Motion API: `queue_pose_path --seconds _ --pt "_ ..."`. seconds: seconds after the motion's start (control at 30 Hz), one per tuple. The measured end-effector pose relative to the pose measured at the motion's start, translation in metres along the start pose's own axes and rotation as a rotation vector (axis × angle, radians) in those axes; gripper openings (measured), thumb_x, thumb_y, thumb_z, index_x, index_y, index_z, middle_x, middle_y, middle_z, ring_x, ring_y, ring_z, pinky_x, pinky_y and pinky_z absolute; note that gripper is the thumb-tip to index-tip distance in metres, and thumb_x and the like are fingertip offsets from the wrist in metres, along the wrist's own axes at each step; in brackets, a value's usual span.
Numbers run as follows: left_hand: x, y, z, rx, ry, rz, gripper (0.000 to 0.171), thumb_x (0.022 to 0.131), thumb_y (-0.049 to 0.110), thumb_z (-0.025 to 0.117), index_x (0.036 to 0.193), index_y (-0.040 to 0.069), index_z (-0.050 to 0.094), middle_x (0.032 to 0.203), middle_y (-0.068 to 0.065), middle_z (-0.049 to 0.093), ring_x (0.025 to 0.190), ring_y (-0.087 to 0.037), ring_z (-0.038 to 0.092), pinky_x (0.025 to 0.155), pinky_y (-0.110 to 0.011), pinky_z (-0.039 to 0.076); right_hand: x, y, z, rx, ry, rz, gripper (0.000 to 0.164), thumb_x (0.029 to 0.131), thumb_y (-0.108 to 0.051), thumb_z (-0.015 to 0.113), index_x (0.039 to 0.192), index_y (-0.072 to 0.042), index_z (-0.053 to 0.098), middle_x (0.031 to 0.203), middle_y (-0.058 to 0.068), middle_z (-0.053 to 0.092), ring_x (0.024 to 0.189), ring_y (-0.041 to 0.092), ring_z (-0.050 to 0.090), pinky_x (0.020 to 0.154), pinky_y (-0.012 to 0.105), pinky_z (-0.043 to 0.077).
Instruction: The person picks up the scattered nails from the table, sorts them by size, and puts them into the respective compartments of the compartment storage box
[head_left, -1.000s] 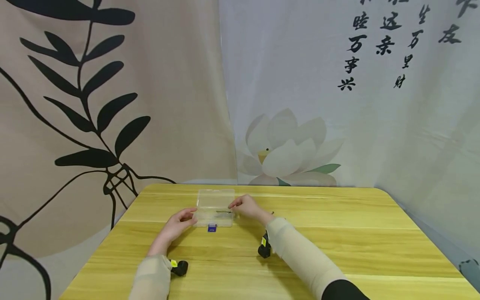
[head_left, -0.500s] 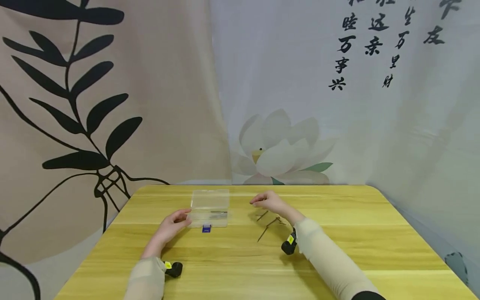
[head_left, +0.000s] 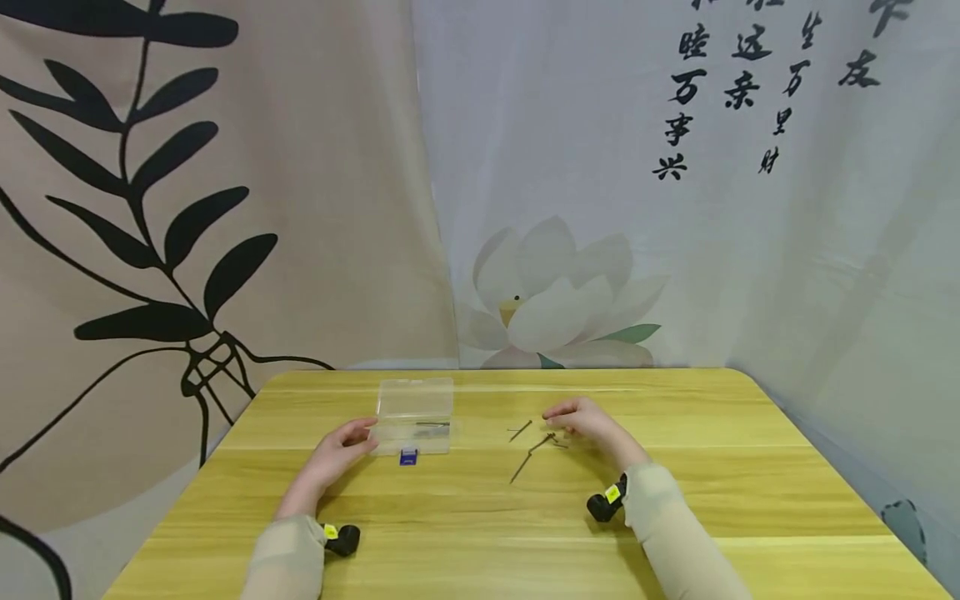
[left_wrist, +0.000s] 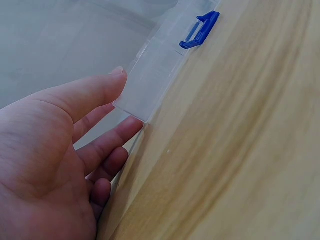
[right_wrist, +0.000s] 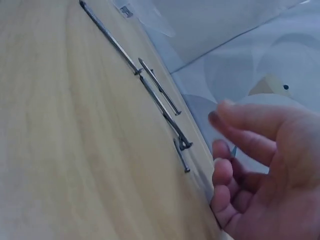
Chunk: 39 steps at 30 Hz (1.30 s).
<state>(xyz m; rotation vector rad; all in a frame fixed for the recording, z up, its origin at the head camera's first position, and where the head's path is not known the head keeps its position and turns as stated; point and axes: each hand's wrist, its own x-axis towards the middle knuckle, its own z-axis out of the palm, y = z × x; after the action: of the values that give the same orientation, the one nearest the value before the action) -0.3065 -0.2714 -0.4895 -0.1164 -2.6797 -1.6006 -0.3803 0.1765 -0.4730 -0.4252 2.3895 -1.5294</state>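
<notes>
One hand, the left, touches the left end of a clear box, its thumb and fingers parted. Well to the right of the box, the right hand has its fingers bent, thumb and forefinger close together; whether they pinch anything small, I cannot tell. Between the box and that hand, several dark nails lie loosely grouped. Thin dark pieces lie in the box's right part. A lid is turned back behind the box, and a blue latch juts from the front. Beneath the box is a wooden table; behind it hangs a printed cloth.
</notes>
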Motion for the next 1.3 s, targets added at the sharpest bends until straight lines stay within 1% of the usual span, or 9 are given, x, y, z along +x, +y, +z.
queue_pose_path --seconds 0.1,0.17,0.23,0.33,0.4,0.5,0.67,0.93,1.3 --pt "0.000 -0.001 -0.001 -0.005 -0.002 0.002 0.049 0.096 0.022 0.063 0.139 0.003 0.051 0.128 -0.022 0.053 0.117 -0.034 0.048 0.097 -0.048 0.038 -0.005 0.003 0.000 -0.034 0.030 0.008 0.026 0.092 -0.011 0.065 0.113 0.004 0.069 0.100 0.010 0.069 0.051 0.010 0.033 0.052 0.026 0.035" --pt "0.000 -0.001 -0.001 -0.006 -0.001 0.003 0.049 0.096 0.021 0.063 0.139 0.003 0.051 0.128 -0.021 0.054 0.116 -0.034 0.048 0.097 -0.047 0.038 -0.008 0.006 0.001 -0.062 0.046 0.010 0.024 0.090 -0.009 0.067 0.110 0.003 0.071 0.106 0.012 0.069 0.054 0.009 0.038 0.053 0.026 0.038" --pt "0.000 -0.002 -0.001 -0.010 -0.001 0.002 0.049 0.096 0.021 0.064 0.139 0.003 0.051 0.128 -0.021 0.054 0.116 -0.033 0.048 0.097 -0.046 0.038 -0.010 0.007 0.003 -0.092 0.074 0.019 0.020 0.088 -0.006 0.068 0.106 0.002 0.073 0.109 0.012 0.069 0.062 0.010 0.047 0.057 0.026 0.042" --pt "0.000 -0.003 -0.001 -0.016 -0.001 -0.002 0.050 0.095 0.022 0.064 0.140 0.003 0.050 0.128 -0.020 0.054 0.115 -0.032 0.048 0.095 -0.044 0.039 -0.012 0.007 0.008 -0.139 0.120 0.024 0.016 0.084 -0.004 0.071 0.100 -0.001 0.075 0.106 0.012 0.070 0.087 0.016 0.059 0.070 0.031 0.048" --pt "-0.001 -0.004 -0.001 -0.024 -0.003 -0.005 0.051 0.095 0.023 0.065 0.140 0.004 0.050 0.129 -0.020 0.054 0.115 -0.032 0.048 0.094 -0.043 0.039 -0.013 0.005 0.010 -0.157 0.148 0.039 0.014 0.083 -0.004 0.073 0.096 -0.004 0.077 0.103 0.009 0.071 0.098 0.021 0.061 0.078 0.034 0.049" --pt "-0.002 -0.003 -0.002 -0.035 -0.002 -0.005 0.052 0.095 0.024 0.065 0.140 0.004 0.050 0.129 -0.020 0.053 0.115 -0.032 0.048 0.093 -0.041 0.040 -0.012 0.004 0.013 -0.172 0.178 0.058 0.012 0.081 -0.004 0.075 0.093 -0.007 0.078 0.100 0.006 0.071 0.102 0.026 0.061 0.085 0.040 0.049" --pt "-0.002 -0.001 -0.002 -0.028 -0.003 -0.003 0.051 0.095 0.022 0.065 0.140 0.003 0.050 0.129 -0.021 0.054 0.115 -0.032 0.048 0.093 -0.041 0.040 -0.012 0.003 0.015 -0.206 0.207 0.077 0.008 0.080 -0.005 0.077 0.087 -0.009 0.079 0.098 0.004 0.071 0.103 0.026 0.061 0.089 0.044 0.047" --pt "-0.002 0.002 -0.002 -0.018 -0.013 -0.006 0.052 0.095 0.023 0.064 0.140 0.003 0.049 0.131 -0.023 0.052 0.118 -0.034 0.047 0.098 -0.049 0.037 -0.013 0.003 0.016 -0.234 0.213 0.076 0.005 0.081 -0.006 0.076 0.083 -0.009 0.078 0.097 0.003 0.071 0.099 0.023 0.061 0.081 0.039 0.046" --pt "-0.002 0.002 -0.002 -0.018 -0.013 -0.011 0.051 0.096 0.022 0.064 0.140 0.003 0.049 0.130 -0.021 0.052 0.117 -0.033 0.048 0.097 -0.047 0.038 -0.014 0.007 0.015 -0.272 0.164 -0.001 0.006 0.085 -0.002 0.070 0.085 -0.004 0.076 0.090 0.003 0.070 0.078 0.016 0.055 0.068 0.030 0.043"
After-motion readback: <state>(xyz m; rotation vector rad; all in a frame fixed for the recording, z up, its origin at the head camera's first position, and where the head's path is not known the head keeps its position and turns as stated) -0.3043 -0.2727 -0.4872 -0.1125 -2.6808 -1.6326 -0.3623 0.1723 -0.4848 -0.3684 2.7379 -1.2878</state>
